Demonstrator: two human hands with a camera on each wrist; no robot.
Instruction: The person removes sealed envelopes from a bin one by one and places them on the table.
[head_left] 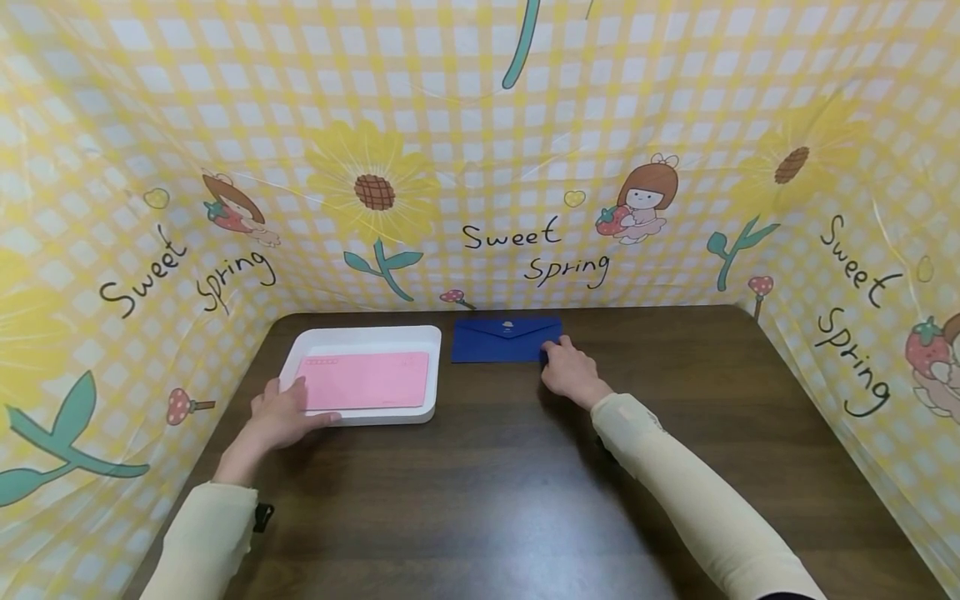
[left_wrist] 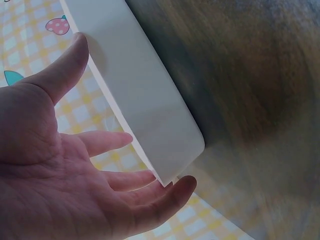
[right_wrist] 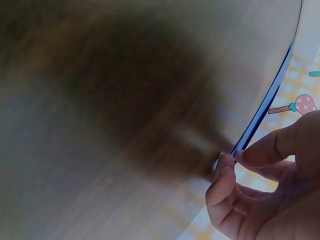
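Blue envelope: lying near the bench's 12 o'clock edge; V-shaped flap facing up.
Right hand: pinching the blue envelope at its 4 o'clock end between thumb and fingertips (almost edge-on in the right wrist view).
White tray: at 10 o'clock on the bench; just beside the blue envelope, not touching.
Pink envelope: flat inside the white tray, toward its 6 o'clock side.
Left hand: spread at the white tray's 8 o'clock corner; touching the rim.
Checked cloth: rising behind the bench, 9 through 3 o'clock.
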